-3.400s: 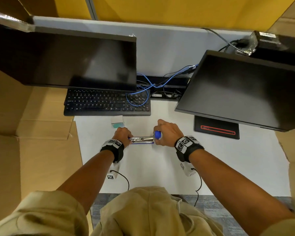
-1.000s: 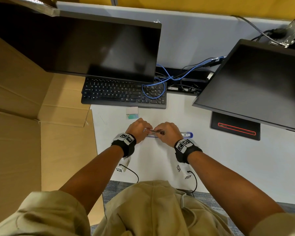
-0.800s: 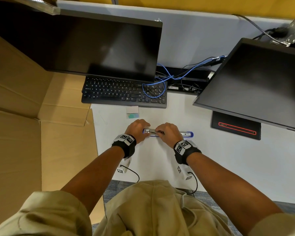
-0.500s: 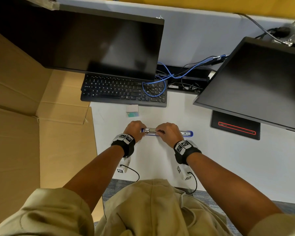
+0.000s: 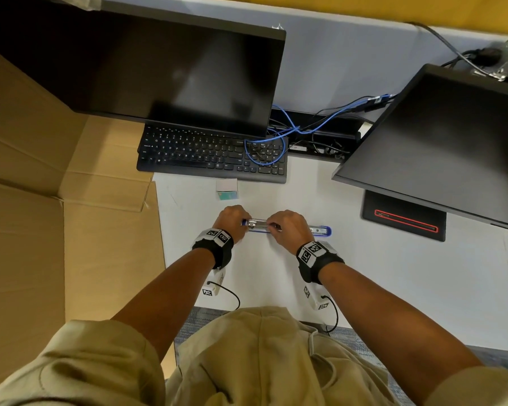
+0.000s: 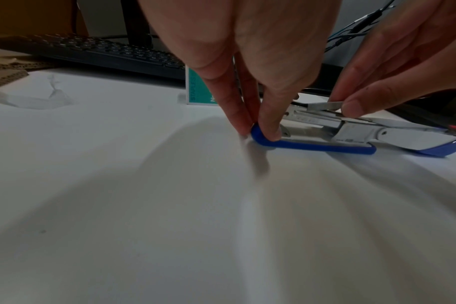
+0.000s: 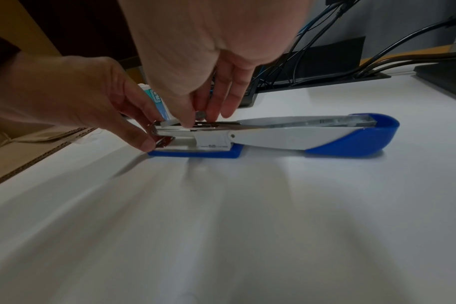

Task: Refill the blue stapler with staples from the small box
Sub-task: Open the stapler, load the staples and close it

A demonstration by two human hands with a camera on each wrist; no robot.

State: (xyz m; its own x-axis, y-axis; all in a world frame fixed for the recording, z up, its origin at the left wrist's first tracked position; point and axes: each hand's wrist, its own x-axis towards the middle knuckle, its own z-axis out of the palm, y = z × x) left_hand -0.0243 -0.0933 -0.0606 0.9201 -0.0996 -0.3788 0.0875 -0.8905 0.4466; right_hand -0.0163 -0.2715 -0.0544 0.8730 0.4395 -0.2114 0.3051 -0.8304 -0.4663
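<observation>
The blue stapler (image 5: 288, 228) lies flat on the white counter (image 5: 393, 276), swung fully open so that its base and its top arm stretch out in one line, on the near side of the black keyboard (image 5: 211, 155). Its blue base end points toward the cardboard (image 5: 71, 230) and its blue-tipped top arm (image 7: 351, 135) points away from it, with the metal staple channel facing up.

The left hand (image 5: 230, 219) is at the base end: its fingers (image 6: 268, 123) are curled down and pinch the rounded blue tip of the base against the counter. The right hand (image 5: 288, 228) is over the middle of the stapler, thumb and fingertips (image 6: 353, 107) clamped on a short silver strip of staples (image 6: 325, 105), which sits just above the open channel, close to the hinge. Whether the strip already touches the rail I cannot tell.

The small box (image 5: 227, 189), white and teal, stands on the counter between the stapler and the keyboard, just beyond the left hand and apart from it. Two dark monitors stand above and beyond the keyboard, and blue cables (image 5: 276, 142) loop over the keyboard's end farthest from the cardboard.
</observation>
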